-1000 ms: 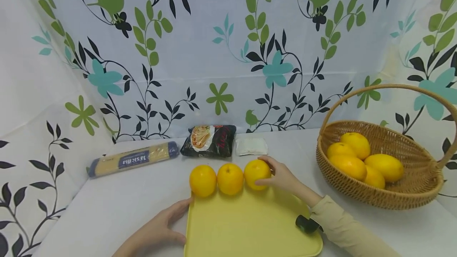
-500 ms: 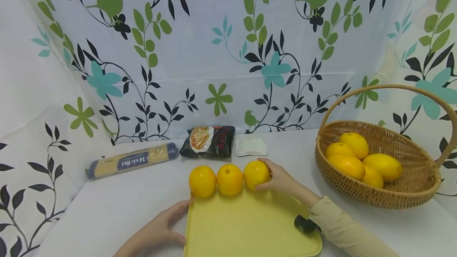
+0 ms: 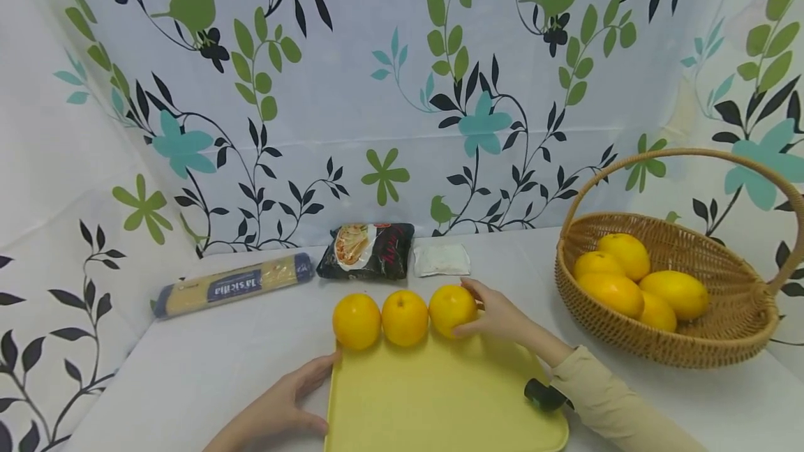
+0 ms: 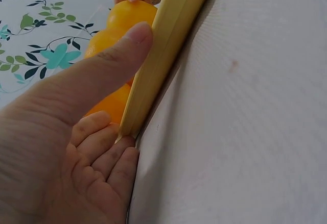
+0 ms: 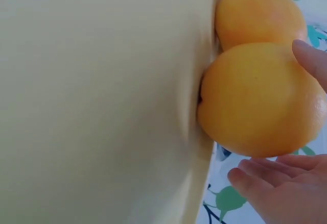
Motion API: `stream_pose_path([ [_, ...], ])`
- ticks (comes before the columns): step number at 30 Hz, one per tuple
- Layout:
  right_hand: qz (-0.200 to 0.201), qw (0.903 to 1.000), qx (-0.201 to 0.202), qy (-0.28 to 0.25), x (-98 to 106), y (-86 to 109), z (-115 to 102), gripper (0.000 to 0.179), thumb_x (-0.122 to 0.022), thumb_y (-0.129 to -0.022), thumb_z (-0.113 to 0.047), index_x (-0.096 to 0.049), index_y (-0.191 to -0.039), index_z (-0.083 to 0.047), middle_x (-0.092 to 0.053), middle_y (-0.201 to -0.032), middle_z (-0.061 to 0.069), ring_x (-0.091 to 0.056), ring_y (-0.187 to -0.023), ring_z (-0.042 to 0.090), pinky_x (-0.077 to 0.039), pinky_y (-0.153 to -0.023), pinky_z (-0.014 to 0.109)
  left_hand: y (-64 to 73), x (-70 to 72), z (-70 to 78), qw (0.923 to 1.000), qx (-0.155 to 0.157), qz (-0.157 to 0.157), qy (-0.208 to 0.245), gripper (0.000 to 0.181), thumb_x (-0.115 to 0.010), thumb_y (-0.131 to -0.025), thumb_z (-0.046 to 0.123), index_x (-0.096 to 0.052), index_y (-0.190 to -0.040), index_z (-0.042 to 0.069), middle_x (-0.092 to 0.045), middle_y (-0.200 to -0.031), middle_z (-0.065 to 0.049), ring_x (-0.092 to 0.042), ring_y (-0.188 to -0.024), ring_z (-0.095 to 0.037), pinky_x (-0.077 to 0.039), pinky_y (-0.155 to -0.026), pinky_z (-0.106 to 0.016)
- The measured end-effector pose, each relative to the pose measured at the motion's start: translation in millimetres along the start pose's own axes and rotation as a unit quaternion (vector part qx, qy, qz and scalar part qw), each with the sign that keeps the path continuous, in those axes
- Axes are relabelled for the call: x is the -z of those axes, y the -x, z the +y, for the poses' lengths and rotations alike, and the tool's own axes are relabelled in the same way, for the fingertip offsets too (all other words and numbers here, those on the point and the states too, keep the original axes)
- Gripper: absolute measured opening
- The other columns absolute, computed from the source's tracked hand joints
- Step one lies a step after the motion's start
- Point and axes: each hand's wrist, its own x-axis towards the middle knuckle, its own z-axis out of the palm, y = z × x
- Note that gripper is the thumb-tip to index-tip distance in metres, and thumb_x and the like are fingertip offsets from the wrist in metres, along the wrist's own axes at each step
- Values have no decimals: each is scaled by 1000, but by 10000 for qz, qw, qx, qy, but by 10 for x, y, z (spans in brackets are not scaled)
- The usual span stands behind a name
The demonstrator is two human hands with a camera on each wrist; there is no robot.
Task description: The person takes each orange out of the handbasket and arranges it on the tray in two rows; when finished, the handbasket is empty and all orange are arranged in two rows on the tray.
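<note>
Three oranges stand side by side along the far edge of a yellow tray (image 3: 440, 396): a left orange (image 3: 356, 321), a middle orange (image 3: 405, 318) and a right orange (image 3: 452, 311). My right hand (image 3: 499, 316) holds the right orange from its right side. In the right wrist view the thumb (image 5: 309, 58) overlaps that orange (image 5: 260, 101), with the other fingers close below it. My left hand (image 3: 292, 396) rests at the tray's left edge, its fingers at the far left corner and its thumb further down. In the left wrist view the thumb (image 4: 102, 73) overlaps the tray's side (image 4: 163, 45).
A wicker basket (image 3: 666, 347) with a high handle stands at the right, several yellow fruits (image 3: 612, 291) inside. Behind the oranges lie a spaghetti pack (image 3: 234, 285), a black food bag (image 3: 367, 251) and a small white packet (image 3: 442, 259). A patterned cloth (image 3: 402, 89) hangs behind.
The hands, oranges and tray keep their places. Only a slight shift of the head view shows.
</note>
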Motion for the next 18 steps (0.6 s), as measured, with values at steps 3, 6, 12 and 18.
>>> stream_pose_path([
  [3,49,9999,20,106,76,31,-17,88,-77,-69,-30,-30,-134,8,-34,-135,24,-40,-115,41,-36,-96,48,-5,-9,0,9999,161,14,23,89,-78,-67,20,-27,-138,2,-26,-142,-13,-28,-127,-20,-21,-98,-12],
  [6,128,9999,53,83,151,60,-49,86,-75,-71,-33,-31,-135,4,-33,-136,22,-41,-113,44,-36,-95,50,-13,-11,-5,9996,259,80,94,85,-77,-69,19,-29,-138,3,-27,-142,-13,-29,-126,-18,-22,-97,-12],
  [12,244,9992,321,-81,314,137,-162,80,-73,-74,-29,-32,-135,3,-34,-136,22,-39,-117,40,-35,-97,47,-21,-27,-10,9985,171,265,440,69,-71,-76,19,-36,-130,-7,-33,-135,-24,-32,-122,-35,-33,-96,-17],
  [18,379,9964,744,-150,586,230,-377,73,-70,-79,-22,-31,-135,4,-35,-135,22,-35,-121,34,-33,-99,44,-25,-46,-27,9979,59,519,377,64,-72,-74,19,-43,-126,-6,-40,-131,-23,-37,-120,-32,-35,-95,-20],
])
